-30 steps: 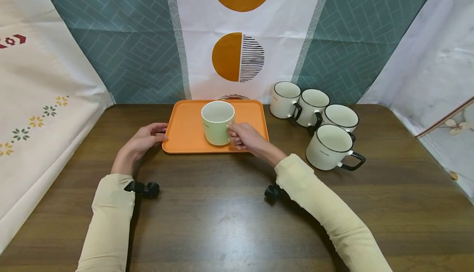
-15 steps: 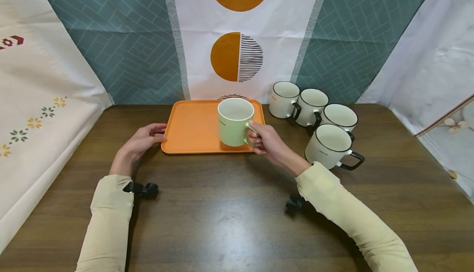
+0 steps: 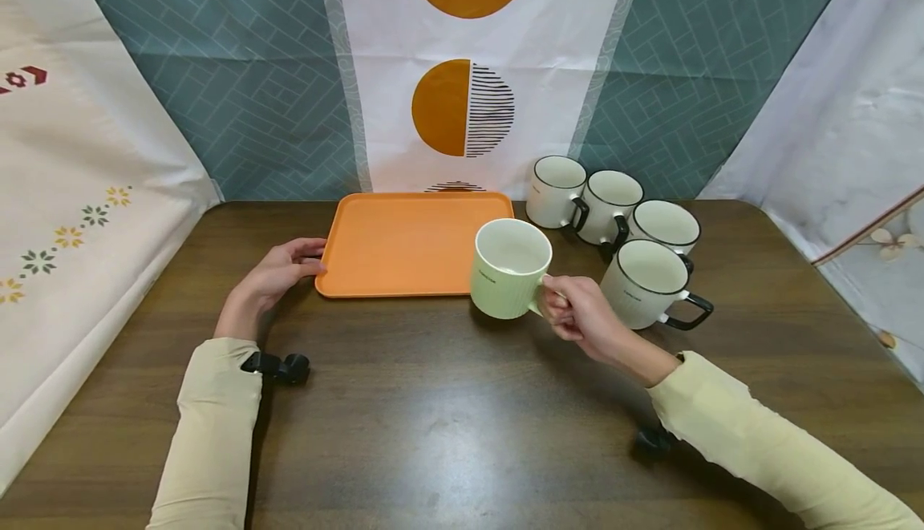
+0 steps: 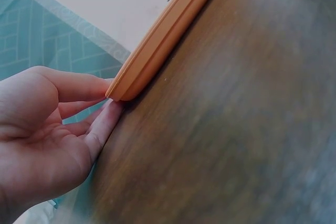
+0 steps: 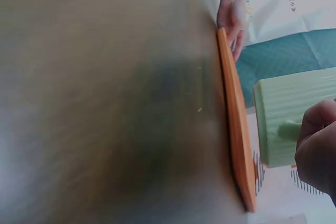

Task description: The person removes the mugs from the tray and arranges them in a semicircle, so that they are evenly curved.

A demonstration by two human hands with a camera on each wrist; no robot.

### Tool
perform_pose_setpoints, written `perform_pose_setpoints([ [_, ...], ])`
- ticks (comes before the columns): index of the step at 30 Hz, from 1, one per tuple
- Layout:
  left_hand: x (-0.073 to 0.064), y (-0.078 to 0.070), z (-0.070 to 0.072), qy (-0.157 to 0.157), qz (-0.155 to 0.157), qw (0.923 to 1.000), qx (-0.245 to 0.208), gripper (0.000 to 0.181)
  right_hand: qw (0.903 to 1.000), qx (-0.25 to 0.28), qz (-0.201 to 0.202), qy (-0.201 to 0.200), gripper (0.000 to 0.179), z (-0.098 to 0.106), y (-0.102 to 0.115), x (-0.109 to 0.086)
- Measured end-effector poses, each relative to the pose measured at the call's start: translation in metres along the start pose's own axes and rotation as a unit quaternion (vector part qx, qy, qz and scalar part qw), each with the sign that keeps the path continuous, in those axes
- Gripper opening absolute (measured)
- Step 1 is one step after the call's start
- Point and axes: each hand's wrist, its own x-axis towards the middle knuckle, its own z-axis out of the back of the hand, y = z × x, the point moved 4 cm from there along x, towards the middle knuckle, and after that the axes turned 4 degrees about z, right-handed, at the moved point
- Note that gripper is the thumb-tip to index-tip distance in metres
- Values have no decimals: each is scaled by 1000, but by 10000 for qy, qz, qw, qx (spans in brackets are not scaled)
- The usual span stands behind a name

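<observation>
A pale green mug (image 3: pixel 509 273) is held upright by its handle in my right hand (image 3: pixel 581 313). It hangs just above the table, in front of the orange tray's right front corner. In the right wrist view, the fingers (image 5: pixel 320 140) curl round the green mug's handle, and the mug's base (image 5: pixel 261 124) stands apart from the tray (image 5: pixel 237 124). My left hand (image 3: pixel 280 273) is at the left edge of the orange tray (image 3: pixel 411 245). The left wrist view shows the left hand (image 4: pixel 47 124) pinching the corner of the tray rim (image 4: pixel 149 51) between thumb and fingers.
Several white mugs with black rims and black handles stand grouped on the right; the nearest white mug (image 3: pixel 645 285) lies just beyond my right hand. Patterned cloth (image 3: pixel 281 81) hangs behind the brown wooden table (image 3: pixel 404 418), with pale cloths at both sides.
My right hand has lifted the green mug off the tray and carried it right and towards me, past the tray's edge. My left hand and the tray have stayed in place.
</observation>
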Motion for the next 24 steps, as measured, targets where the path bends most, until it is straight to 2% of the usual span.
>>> perform_pose_setpoints([
  [12,-1,1,-2,-11,-25,10000,-32,58,9993,111,291,204,37,29,-7,-32],
  [20,1,0,-2,47,3,10000,-64,59,9977,-24,390,554,36,41,-4,-54],
  [24,1,1,0,24,-33,10000,-58,60,9954,81,499,810,35,45,-3,-63],
])
